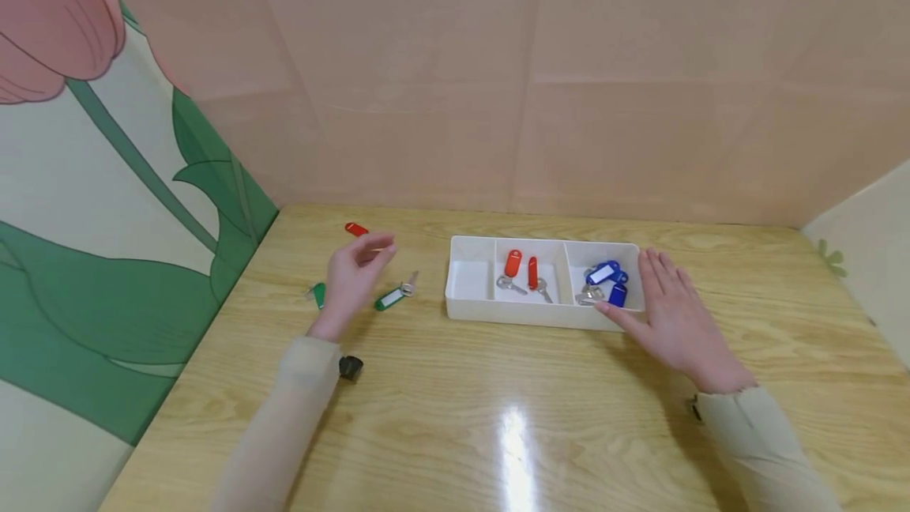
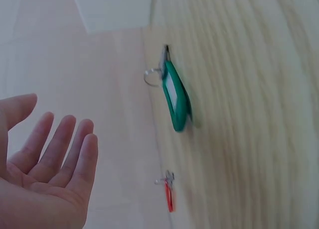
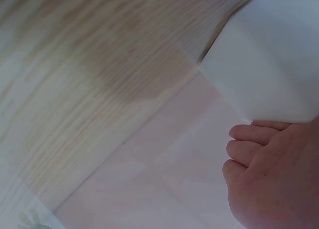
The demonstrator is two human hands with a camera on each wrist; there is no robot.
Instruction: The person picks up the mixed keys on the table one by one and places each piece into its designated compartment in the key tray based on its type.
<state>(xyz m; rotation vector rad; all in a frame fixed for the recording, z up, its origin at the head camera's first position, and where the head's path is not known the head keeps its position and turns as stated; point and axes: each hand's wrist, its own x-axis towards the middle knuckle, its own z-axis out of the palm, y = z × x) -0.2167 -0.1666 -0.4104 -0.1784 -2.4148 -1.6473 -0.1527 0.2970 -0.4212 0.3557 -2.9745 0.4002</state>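
White three-section tray [image 1: 522, 314] holds red key tags [image 1: 513, 263] and blue key tags [image 1: 618, 295].

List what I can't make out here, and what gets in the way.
White box, right wrist view: cut off by the top and right edges.
Ring and key of the red tag outside the box: head view, behind the left hand; tiny in the left wrist view.
Blue tags, head view: they overlap, so their number is unclear.
Any writing on the green tag nearer the box, head view: too small.
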